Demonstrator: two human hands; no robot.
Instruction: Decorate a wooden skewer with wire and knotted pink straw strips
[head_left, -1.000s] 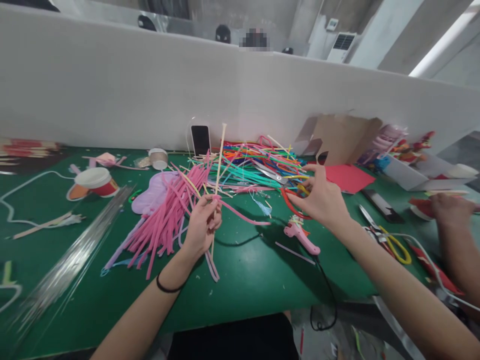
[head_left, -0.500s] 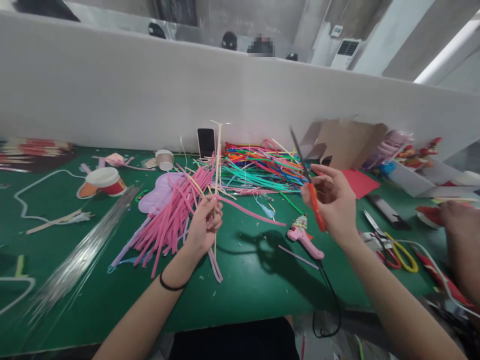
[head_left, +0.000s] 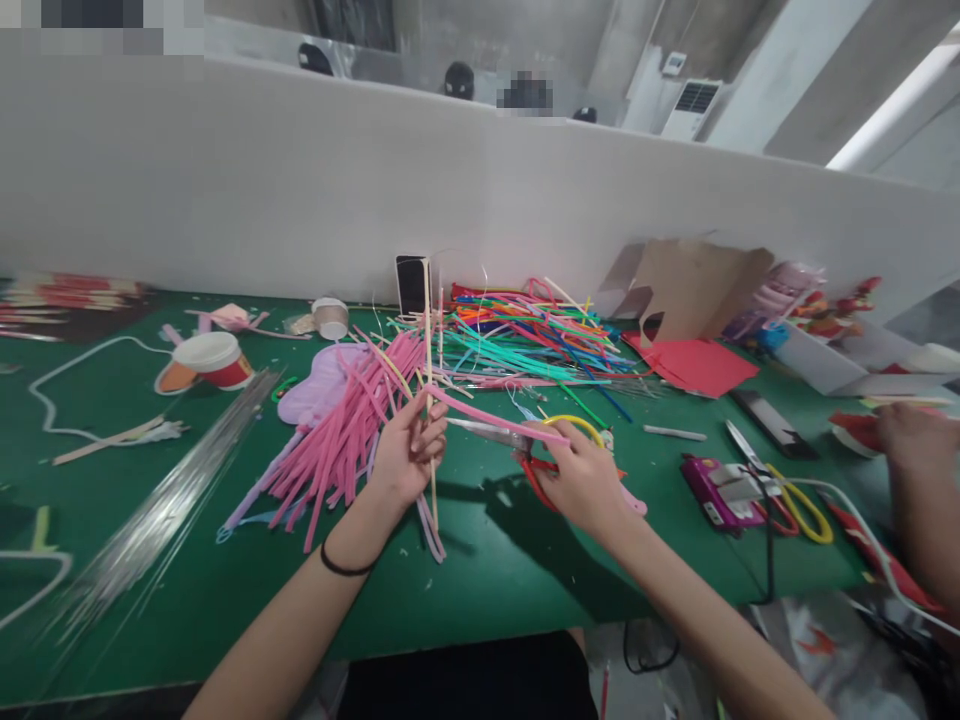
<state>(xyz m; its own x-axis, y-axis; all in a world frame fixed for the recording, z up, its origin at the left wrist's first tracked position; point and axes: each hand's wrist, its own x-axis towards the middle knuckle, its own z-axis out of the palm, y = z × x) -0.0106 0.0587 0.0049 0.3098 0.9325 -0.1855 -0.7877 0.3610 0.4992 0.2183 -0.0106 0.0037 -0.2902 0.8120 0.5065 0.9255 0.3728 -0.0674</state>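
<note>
My left hand [head_left: 411, 452] is closed round an upright thin wooden stick [head_left: 428, 320], pinching one end of a pink pipe cleaner [head_left: 487, 413] against it. The pipe cleaner slants right to the fingers of my right hand [head_left: 581, 480]; whether they pinch its end I cannot tell. That hand is shut on scissors [head_left: 491, 434] with orange-red and yellow handles, their blades pointing left just under the pipe cleaner. Thin wire loops show near the stick's top. A heap of pink pipe cleaners [head_left: 352, 430] lies beside my left hand. Behind my right hand, a pink glue gun [head_left: 634, 502] is mostly hidden.
Multicoloured pipe cleaners [head_left: 525, 340] lie at the back near a phone [head_left: 412, 286]. Left are metal wires [head_left: 165, 500] and a paper cup [head_left: 214, 360]. Right are other scissors [head_left: 799, 505], a purple box [head_left: 720, 495] and red paper [head_left: 697, 367]. Another person's hand [head_left: 904, 440] is far right.
My right hand has come down and left with the scissors, from raised on the right to the pipe cleaner's free end. The stick in my left hand has tilted slightly left.
</note>
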